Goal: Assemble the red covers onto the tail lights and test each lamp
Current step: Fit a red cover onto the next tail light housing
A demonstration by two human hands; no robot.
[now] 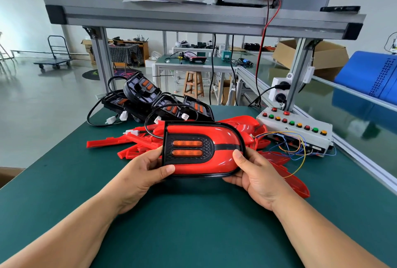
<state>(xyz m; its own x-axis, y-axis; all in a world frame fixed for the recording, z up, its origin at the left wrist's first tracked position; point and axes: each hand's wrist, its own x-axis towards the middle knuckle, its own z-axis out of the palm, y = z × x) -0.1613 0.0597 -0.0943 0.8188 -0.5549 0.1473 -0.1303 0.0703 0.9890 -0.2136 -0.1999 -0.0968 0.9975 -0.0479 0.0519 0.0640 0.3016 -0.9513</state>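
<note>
Both hands hold one tail light point(223, 138) just above the middle of the green table point(193, 224), its face turned up toward the camera. A glossy red cover sits inside its black rim, and two amber lenses lie in a black panel at its left end.

The left hand point(141, 173) grips the left end. Its thumb presses on the lower left corner of the face, and its fingers point(153, 155) curl round the edge and behind. The right hand point(255, 173) grips the rounded right end, thumb on the rim and fingers curled underneath.

Loose red covers point(137, 141) lie in a pile just behind the held lamp, and more reach toward the right edge. Black tail lights without covers point(163, 104), with black cables and white plugs, cluster near the far left corner. A white control box point(296, 128) with red, green and yellow buttons and trailing coloured wires sits at the far right corner.
</note>
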